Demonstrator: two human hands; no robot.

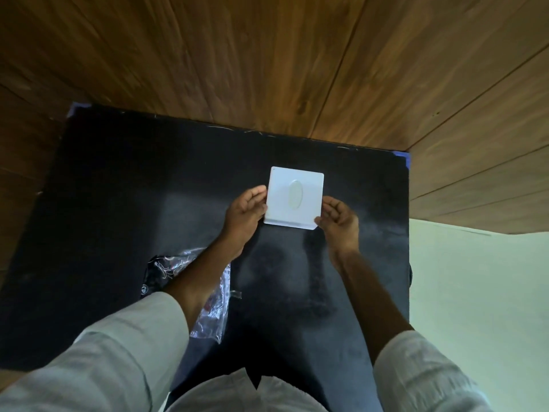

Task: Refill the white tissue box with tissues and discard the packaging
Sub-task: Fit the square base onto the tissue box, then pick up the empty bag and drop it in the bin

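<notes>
On the left of the dark worktop [118, 203] lies the clear crumpled plastic wrapper [214, 295], partly hidden under the left forearm and not yet thrown away; further right the left hand [245, 217] presses its fingers against the left side of the white tissue box [294, 199], which stands near the middle of the worktop towards its far edge, its lid on and the oval slot facing up; on the other side the right hand [340, 221] meets the box's right side at the near corner, so the box is clamped between two open, curved hands, neither one closed into a fist; no tissue shows through the slot, though the view is too dim to say for certain whether the box is filled. Judging from this, the refill looks close to done and the wrapper remains; the risks are that uneven pressure from the two hands could tilt the lid or leave it seated crookedly, and that the sleeve dragging over the light wrapper could sweep it off the worktop onto the floor.
</notes>
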